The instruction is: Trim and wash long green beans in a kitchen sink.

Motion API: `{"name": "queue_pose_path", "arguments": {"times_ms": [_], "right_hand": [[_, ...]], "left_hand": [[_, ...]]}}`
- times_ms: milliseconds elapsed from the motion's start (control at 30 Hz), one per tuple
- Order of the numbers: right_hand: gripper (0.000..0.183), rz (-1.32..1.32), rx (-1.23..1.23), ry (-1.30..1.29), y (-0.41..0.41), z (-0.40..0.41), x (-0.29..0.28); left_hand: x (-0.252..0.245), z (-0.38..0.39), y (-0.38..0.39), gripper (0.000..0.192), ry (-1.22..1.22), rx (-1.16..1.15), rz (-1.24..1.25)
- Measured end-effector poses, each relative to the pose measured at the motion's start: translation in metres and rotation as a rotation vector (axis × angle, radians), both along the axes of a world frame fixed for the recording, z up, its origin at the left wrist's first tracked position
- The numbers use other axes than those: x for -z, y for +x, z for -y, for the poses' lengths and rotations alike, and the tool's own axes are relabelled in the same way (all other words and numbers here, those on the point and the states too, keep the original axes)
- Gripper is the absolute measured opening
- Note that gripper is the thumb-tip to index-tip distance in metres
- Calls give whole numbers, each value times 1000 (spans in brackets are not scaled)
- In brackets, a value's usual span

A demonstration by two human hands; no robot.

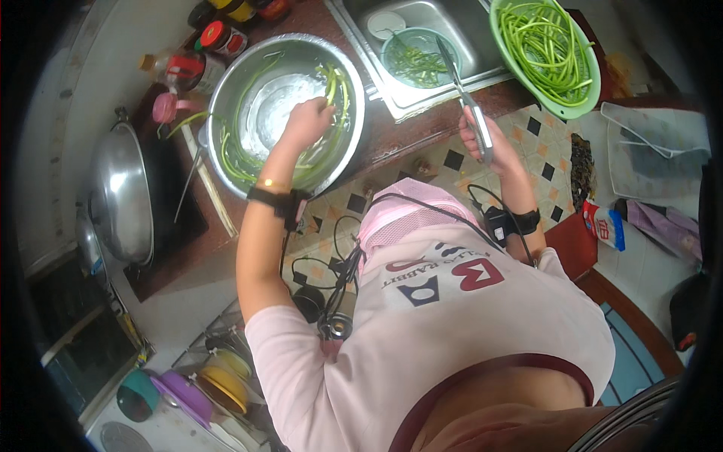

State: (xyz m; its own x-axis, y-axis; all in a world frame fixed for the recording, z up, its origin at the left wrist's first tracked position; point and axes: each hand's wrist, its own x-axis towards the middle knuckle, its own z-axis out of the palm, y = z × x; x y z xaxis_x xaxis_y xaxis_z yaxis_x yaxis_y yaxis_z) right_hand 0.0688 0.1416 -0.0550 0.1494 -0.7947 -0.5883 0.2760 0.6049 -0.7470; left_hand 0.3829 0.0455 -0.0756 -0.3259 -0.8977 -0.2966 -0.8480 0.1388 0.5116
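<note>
My left hand [309, 125] is over the large steel basin [357, 141], its fingers closed on a bunch of green stems [339, 90]. More long green stems lie in the water round the basin's inner wall. In my right hand [494, 141] is a pair of scissors [469, 101], its blades pointing towards the sink. Beyond the blades, a round green basket [421, 59] with short cut green pieces stands in the steel sink [474, 28]. A pale green colander [593, 93] heaped with long green stems sits to the right, at the sink's edge.
A lidded wok [121, 192] stands on the black stove at the left. Jars [223, 38], a bottle [181, 70] and a pink cup [166, 107] are behind the basin. The counter's front edge [395, 148] runs below the sink. Cables hang before my body.
</note>
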Motion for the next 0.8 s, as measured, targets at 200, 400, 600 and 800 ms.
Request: {"name": "queue_pose_path", "arguments": {"times_ms": [200,400,600,800], "right_hand": [[35,15,-25,-61,-4,2,1],[37,-28,-94,-77,0,-1,-1],[36,-53,-125,-96,-8,1,2],[27,84,-186,-189,-20,4,9]], "left_hand": [[-41,-20,-14,22,-61,-90,-182],[-61,-27,-4,23,-15,-243,-401],[-76,-30,-15,22,-116,-207,-504],[-76,-21,-56,17,-269,-31,-331]]}}
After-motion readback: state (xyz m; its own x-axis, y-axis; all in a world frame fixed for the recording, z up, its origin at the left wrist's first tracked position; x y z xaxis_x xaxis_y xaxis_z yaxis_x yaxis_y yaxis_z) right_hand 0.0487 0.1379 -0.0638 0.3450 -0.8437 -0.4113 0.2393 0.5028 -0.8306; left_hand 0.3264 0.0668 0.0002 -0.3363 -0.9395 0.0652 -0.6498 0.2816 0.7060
